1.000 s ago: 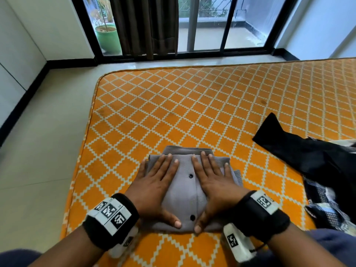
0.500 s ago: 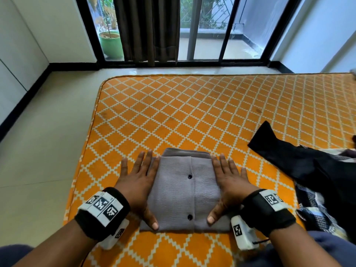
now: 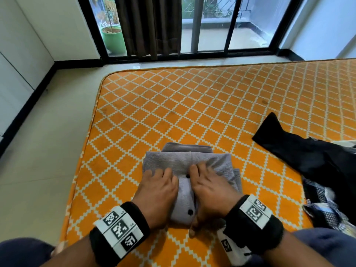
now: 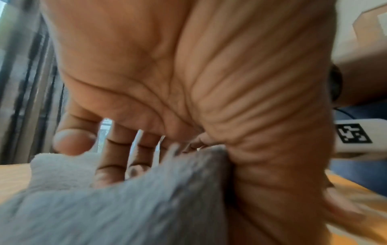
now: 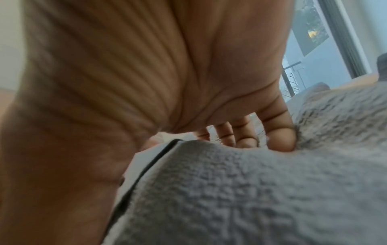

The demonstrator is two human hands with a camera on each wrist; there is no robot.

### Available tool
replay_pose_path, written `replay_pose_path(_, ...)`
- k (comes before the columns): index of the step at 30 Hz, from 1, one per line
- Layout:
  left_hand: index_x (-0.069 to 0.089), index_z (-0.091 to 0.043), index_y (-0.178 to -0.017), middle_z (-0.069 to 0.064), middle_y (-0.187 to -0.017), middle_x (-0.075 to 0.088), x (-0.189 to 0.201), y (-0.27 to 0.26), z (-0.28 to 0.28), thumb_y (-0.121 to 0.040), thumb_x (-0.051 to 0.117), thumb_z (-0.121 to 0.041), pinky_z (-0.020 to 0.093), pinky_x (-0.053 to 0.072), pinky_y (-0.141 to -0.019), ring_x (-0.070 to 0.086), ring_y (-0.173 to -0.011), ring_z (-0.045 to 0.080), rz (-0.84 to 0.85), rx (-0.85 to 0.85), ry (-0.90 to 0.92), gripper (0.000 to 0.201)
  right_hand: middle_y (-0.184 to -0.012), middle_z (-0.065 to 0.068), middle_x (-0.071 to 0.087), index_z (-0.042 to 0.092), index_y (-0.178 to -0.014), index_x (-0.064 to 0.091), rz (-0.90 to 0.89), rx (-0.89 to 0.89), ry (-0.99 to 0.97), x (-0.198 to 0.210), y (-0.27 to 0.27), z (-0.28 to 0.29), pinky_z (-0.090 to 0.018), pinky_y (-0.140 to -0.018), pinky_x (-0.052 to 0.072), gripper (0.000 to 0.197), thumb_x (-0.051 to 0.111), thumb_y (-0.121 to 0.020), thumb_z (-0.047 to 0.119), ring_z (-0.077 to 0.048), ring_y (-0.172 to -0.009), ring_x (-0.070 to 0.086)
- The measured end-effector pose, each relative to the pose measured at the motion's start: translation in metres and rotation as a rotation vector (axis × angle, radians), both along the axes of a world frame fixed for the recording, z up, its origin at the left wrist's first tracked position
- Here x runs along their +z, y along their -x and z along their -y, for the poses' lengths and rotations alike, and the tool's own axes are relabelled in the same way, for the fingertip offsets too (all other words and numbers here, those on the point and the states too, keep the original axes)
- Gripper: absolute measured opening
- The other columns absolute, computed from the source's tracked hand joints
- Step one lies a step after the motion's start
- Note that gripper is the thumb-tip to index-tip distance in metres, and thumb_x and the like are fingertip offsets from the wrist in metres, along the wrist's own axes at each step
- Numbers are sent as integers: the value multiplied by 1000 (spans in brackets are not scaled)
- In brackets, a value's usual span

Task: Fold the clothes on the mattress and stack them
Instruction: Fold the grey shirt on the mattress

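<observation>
Near half of the grey shirt [image 3: 208,162] hidden under both hands; checked cloth [image 3: 325,205] cut off rightward.

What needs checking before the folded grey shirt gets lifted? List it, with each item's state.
1. Left hand grips grey shirt: ok, fingers curled into fabric.
2. Right hand grips it: ok, cloth bunched at fingers.
3. Fold tidy: not ok, right side rumpled.
4. Thumbs under the near edge: cannot tell.
5. Bare mattress beyond to set it down: ok.
6. Black garment lies apart: ok.
</observation>
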State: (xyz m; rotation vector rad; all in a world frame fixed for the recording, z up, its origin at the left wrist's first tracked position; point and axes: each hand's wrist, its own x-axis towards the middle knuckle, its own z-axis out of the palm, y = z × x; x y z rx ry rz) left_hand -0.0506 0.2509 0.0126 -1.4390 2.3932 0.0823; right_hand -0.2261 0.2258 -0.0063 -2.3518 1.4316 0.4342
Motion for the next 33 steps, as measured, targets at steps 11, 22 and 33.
replay_pose_path(11,60,-29,-94,-8,-76,64,63,-10,7,-78,66,-26,41,40,-74,62,-73,22,-703,43,483,17,-93,8,70,34,-96,60,532,-267,169,23,-16,-10,-40,-69,53,30,52,-72,48,-17,-87,68)
replay_pose_path(22,53,-19,-94,5,-83,52,64,-24,1,-90,70,-12,42,41,-68,51,-71,29,-1537,272,802,18,-131,-10,71,9,-134,65,2070,-876,-214,62,-13,17,-40,-101,56,33,54,-103,10,-26,-121,68)
replay_pose_path(33,42,-24,-117,2,-119,53,-44,-53,23,-67,74,-78,35,44,-81,59,-111,28,-587,694,56,80,-99,-10,77,16,-111,67,1349,-1584,-262,-15,17,25,-39,-57,60,34,74,-88,41,-30,-82,72)
